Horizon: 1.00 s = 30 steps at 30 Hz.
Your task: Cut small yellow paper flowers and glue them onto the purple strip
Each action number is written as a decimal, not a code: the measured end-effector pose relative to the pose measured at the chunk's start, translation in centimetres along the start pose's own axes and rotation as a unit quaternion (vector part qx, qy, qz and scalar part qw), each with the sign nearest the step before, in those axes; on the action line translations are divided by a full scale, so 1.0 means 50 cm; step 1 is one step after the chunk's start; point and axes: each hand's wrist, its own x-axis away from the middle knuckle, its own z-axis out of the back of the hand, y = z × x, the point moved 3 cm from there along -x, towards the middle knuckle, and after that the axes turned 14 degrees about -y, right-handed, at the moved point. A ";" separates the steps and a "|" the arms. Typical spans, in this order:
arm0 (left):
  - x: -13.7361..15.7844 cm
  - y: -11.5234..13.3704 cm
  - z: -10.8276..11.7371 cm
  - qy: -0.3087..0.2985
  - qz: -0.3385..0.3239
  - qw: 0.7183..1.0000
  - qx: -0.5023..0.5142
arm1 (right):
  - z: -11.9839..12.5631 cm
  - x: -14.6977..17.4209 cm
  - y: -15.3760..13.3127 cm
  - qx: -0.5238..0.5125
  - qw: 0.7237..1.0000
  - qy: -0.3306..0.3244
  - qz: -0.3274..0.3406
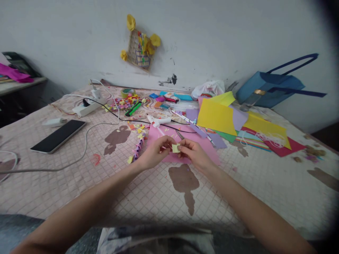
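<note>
Between my two hands is a small pale-yellow piece of paper [175,148], held just above a pink sheet [156,137]. The fingers of my left hand [159,151] pinch its left side. On its right side, my right hand [195,152] grips it between thumb and fingers. Beyond my hands, a white glue gun [158,121] lies on the pink sheet. A pair of scissors [180,135] rests there too, partly hidden behind my right hand. Left of my left hand lies a dark stick wound with pink and purple pieces [137,150].
A tablet [58,136] and a white power strip [89,107] with trailing cables lie at left. Coloured sheets [217,117] are piled at right beside a blue bag [267,88] and a clear bottle [253,100]. A green cutter [133,109] lies near small paper cut-outs [123,106].
</note>
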 end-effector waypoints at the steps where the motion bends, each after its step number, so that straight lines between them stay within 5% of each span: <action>1: 0.002 0.006 -0.001 -0.007 -0.009 0.999 -0.031 | 0.000 0.000 0.000 -0.006 1.000 0.002 -0.001; 5: 0.005 0.008 -0.001 0.009 -0.017 0.996 -0.085 | -0.003 0.003 -0.002 -0.005 1.000 -0.020 0.006; 19: -0.001 -0.034 0.002 0.076 0.082 0.970 0.216 | -0.010 0.007 -0.013 0.087 0.992 -0.047 0.074; 30: 0.000 -0.038 -0.002 0.098 0.082 0.963 0.237 | -0.018 0.007 -0.018 0.103 0.991 -0.048 0.070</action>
